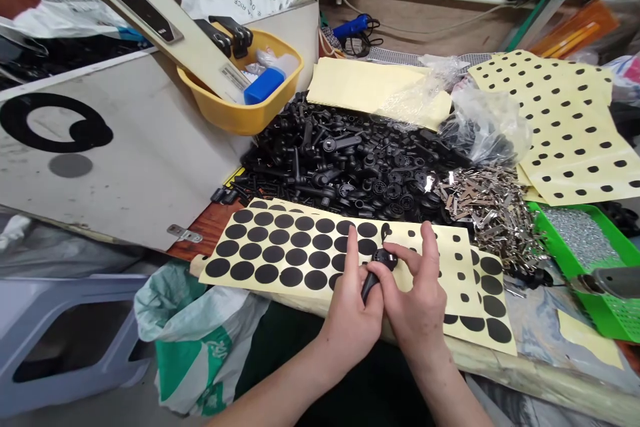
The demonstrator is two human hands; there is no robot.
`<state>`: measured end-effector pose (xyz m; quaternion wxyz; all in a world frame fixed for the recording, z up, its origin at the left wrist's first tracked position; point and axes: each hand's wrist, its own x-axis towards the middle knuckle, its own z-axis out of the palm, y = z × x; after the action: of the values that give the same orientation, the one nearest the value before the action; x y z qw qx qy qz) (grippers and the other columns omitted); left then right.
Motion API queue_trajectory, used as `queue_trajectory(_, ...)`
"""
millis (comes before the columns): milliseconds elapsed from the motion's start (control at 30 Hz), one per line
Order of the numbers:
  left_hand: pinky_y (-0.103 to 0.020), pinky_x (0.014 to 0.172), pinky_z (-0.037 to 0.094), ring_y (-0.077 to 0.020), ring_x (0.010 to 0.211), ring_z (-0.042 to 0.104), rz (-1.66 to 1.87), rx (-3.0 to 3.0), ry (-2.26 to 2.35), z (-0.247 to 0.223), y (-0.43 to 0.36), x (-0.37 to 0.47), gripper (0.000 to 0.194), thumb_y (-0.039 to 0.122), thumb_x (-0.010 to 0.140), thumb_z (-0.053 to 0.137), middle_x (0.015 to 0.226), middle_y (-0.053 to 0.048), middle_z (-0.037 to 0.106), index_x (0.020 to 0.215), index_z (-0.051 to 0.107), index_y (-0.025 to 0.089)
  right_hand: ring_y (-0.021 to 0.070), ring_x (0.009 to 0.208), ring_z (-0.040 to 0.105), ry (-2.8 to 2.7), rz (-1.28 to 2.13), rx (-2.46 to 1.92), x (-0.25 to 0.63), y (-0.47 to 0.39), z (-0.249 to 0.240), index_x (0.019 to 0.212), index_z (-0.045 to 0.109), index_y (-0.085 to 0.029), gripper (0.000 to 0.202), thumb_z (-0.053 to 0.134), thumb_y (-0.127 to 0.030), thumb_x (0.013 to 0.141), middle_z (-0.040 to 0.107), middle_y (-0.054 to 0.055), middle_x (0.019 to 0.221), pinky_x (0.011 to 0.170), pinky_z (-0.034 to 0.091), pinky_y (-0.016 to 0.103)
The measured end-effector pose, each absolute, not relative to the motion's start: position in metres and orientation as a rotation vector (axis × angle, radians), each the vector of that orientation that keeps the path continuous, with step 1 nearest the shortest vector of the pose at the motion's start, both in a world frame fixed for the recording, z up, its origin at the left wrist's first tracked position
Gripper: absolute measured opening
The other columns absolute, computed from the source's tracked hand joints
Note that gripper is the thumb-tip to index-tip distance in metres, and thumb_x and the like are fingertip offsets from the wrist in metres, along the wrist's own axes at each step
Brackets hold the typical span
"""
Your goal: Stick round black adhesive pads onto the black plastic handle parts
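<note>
Both hands meet around a small black plastic part (385, 257) with a round head and a short handle, held just above the sticker sheets. My left hand (354, 303) wraps its fingers round the handle, its index finger pointing up. My right hand (416, 283) pinches the round head between thumb and index finger, with another finger raised. Beneath them lies a cream sheet of large black round stickers (300, 257). A sheet with smaller black dots (457, 273) partly covers it on the right. The underside of the held part is hidden.
Behind the sheets spreads a heap of black plastic parts (345, 167), with a pile of metal clips (495, 203) to its right. A green tray (600, 317) holds small shiny pieces. A yellow basket (225, 113) stands at left; an open sack (180, 340) hangs below the table edge.
</note>
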<state>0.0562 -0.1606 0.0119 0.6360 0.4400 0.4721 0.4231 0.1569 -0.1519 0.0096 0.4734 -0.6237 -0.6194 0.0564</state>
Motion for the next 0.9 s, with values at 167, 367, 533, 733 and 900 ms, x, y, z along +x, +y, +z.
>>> queue_trajectory(167,-0.03,0.082,0.043,-0.0163,0.079,0.053,0.983,1.034,1.111,0.007,-0.162,0.059,0.085,0.016,0.084,0.055,0.078,0.002,0.052,0.152,0.005,0.024,0.023,0.079,0.07,-1.502,0.117,-1.551,0.157,-0.152,0.008,0.15,0.022,-0.02,0.078,0.065,-0.028,0.085,0.07,0.008,0.093,0.067,0.06,0.035)
queue_trajectory(367,-0.025,0.062,0.043,-0.0108,0.061,0.051,0.858,0.826,1.004,0.005,-0.151,0.057,0.095,0.013,0.082,0.054,0.074,0.006,0.049,0.15,-0.009,0.031,0.0238,0.087,0.069,-1.678,0.316,-1.466,0.177,-0.15,0.002,0.152,0.016,-0.022,0.076,0.059,-0.029,0.09,0.069,0.008,0.099,0.074,0.059,0.039)
queue_trajectory(533,-0.024,0.06,0.04,-0.0101,0.061,0.052,0.818,0.904,0.975,0.0,-0.147,0.053,0.098,0.008,0.078,0.057,0.074,0.006,0.052,0.151,-0.006,0.03,0.025,0.098,0.064,-1.879,0.348,-1.379,0.191,-0.147,0.006,0.152,0.014,-0.024,0.072,0.052,-0.021,0.092,0.065,0.009,0.105,0.087,0.055,0.045)
queue_trajectory(733,-0.027,0.072,0.041,-0.0131,0.07,0.05,0.899,1.04,1.085,-0.001,-0.157,0.059,0.089,0.012,0.083,0.053,0.074,0.005,0.05,0.152,-0.001,0.028,0.026,0.094,0.063,-1.875,0.236,-1.427,0.182,-0.147,0.005,0.153,0.006,-0.023,0.075,0.049,-0.017,0.091,0.062,0.01,0.101,0.078,0.058,0.046)
queue_trajectory(900,-0.027,0.076,0.041,-0.0146,0.074,0.052,0.928,1.025,1.115,0.005,-0.161,0.065,0.089,0.011,0.082,0.052,0.074,0.004,0.051,0.152,-0.001,0.024,0.0253,0.083,0.065,-1.857,0.05,-1.46,0.177,-0.15,0.001,0.152,0.013,-0.023,0.07,0.051,-0.022,0.093,0.063,0.009,0.095,0.069,0.06,0.042)
